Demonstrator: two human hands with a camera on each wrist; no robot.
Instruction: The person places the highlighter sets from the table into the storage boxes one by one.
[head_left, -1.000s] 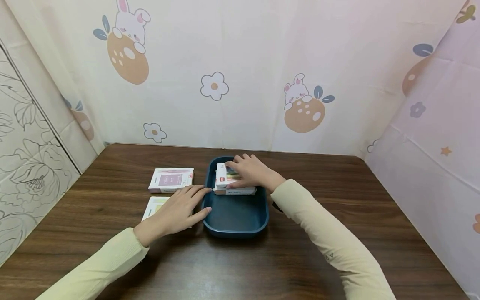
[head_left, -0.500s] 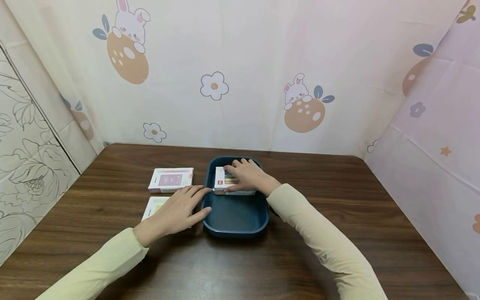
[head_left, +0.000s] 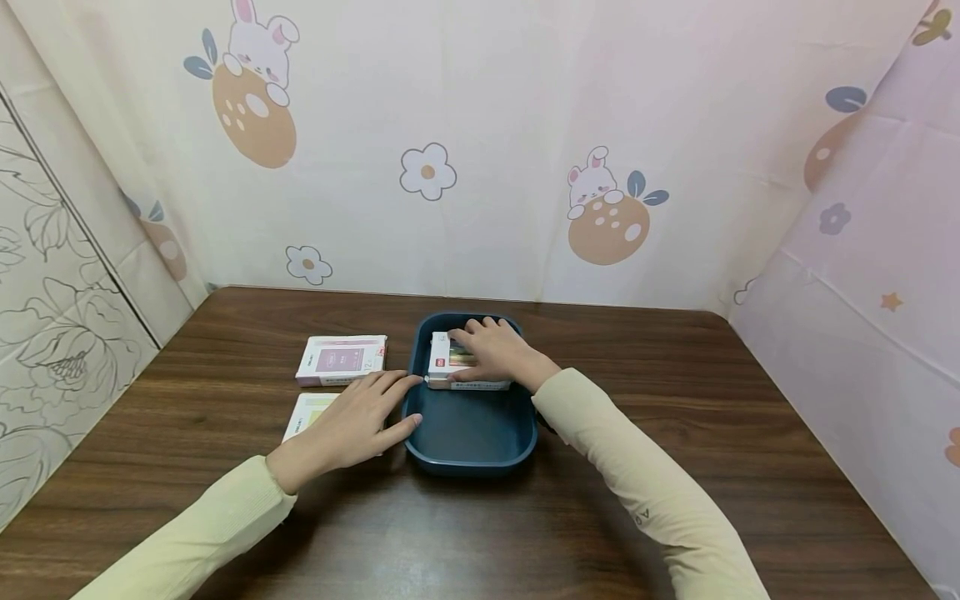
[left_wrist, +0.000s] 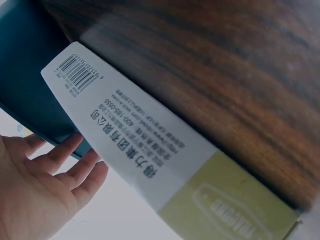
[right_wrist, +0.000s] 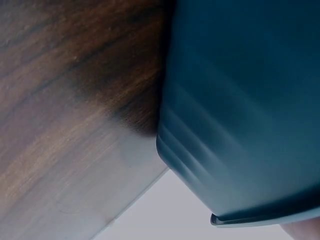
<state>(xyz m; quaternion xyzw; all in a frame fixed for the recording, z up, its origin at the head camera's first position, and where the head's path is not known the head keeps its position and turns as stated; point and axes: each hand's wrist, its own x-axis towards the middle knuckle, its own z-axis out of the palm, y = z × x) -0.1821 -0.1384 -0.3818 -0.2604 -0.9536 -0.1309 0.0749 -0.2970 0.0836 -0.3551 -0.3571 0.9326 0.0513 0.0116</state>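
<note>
Inside the dark blue tray [head_left: 472, 429], near its far end, we see the white box [head_left: 439, 363] — our right hand [head_left: 501, 352] grips it, thumb at its near edge, fingers curved across. Our left hand [head_left: 358, 425], fingers extended and holding nothing, lies at the tray's left rim — partly hiding the yellow-labelled box [head_left: 303, 412].

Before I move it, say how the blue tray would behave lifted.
The blue tray looks fairly stiff, its rim unbowed. Its smooth sheen suggests it might slip. The white box at its far end probably makes that end heavier.
</note>
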